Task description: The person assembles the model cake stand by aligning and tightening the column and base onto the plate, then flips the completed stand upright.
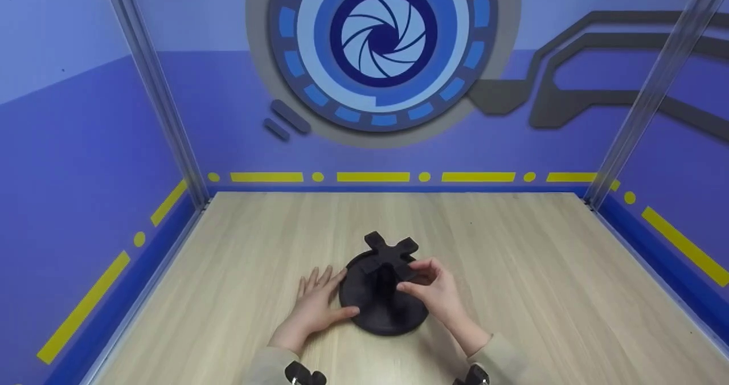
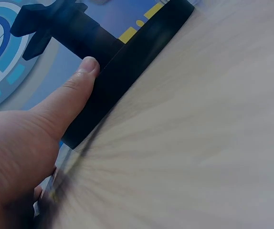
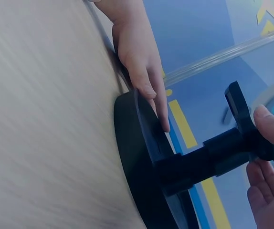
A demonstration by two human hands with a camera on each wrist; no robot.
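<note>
A black stand stands upright on the wooden table, with a wide round base (image 1: 387, 321), a short thick post (image 3: 199, 164) and a cross-shaped top (image 1: 391, 253). My left hand (image 1: 314, 312) lies at the left of the base with its fingers spread and straight. Its thumb (image 2: 70, 95) rests on the rim of the base. On the other side, my right hand (image 1: 445, 295) pinches the near right arm of the cross between thumb and fingers. In the right wrist view, the right thumb (image 3: 273, 125) is against the cross top, above the post.
Pale wood table (image 1: 239, 242) surrounds the stand. A blue printed back wall (image 1: 370, 157) and side walls enclose it, with metal corner posts (image 1: 171, 117) at the back left and back right. Dark bands (image 1: 304, 373) sit on both wrists.
</note>
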